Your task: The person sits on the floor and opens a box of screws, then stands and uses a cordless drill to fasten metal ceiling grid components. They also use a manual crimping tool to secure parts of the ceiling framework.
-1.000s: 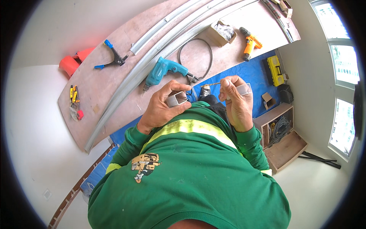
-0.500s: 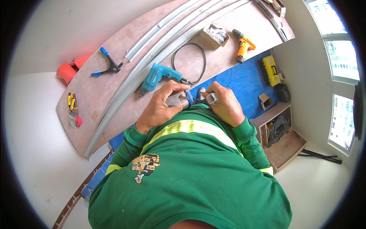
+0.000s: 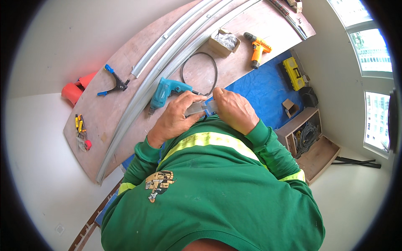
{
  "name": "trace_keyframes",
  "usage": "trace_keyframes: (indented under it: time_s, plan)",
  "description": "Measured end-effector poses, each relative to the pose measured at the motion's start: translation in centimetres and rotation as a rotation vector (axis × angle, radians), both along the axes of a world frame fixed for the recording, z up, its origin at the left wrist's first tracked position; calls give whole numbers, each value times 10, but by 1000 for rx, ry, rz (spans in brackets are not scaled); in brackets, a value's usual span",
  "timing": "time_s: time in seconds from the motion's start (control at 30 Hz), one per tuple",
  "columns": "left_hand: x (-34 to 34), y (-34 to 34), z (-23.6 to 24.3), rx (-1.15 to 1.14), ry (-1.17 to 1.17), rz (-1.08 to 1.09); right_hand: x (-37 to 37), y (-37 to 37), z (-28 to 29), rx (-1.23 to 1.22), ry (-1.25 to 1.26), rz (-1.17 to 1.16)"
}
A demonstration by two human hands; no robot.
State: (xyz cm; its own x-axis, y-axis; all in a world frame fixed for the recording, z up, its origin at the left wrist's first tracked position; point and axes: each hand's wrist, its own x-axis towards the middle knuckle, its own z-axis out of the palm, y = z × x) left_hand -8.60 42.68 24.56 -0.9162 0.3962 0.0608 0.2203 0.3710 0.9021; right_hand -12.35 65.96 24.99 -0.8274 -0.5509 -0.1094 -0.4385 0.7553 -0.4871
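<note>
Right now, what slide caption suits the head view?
Left hand and right hand hold pale translucent pieces; a teal drill lies nearby.

Table, long, topped in pale pinkish-brown wooden board [image 3: 98, 117] — beyond the grip and to its left. Sheeting, crinkled blue plastic [image 3: 251, 85], on the floor, right of the grip. Cabinet, open, brown wooden [image 3: 320, 161], farther right. Wall, plain white [image 3: 37, 134], far left. Window, white-framed glass [image 3: 372, 50], far right — bright with daylight.
</note>
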Motion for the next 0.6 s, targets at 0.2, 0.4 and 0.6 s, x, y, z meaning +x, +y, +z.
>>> trace_keyframes:
  time_s: [0.2,0.4,0.6]
  plan:
    - [0,15,3,-59,30,0,0,4,-2,23,-20,-45]
    - [-3,16,7,-159,-20,-108,0,8,-12,76,207,53]
    - [-8,18,2,-197,11,-160,3,10,-17,184,212,93]
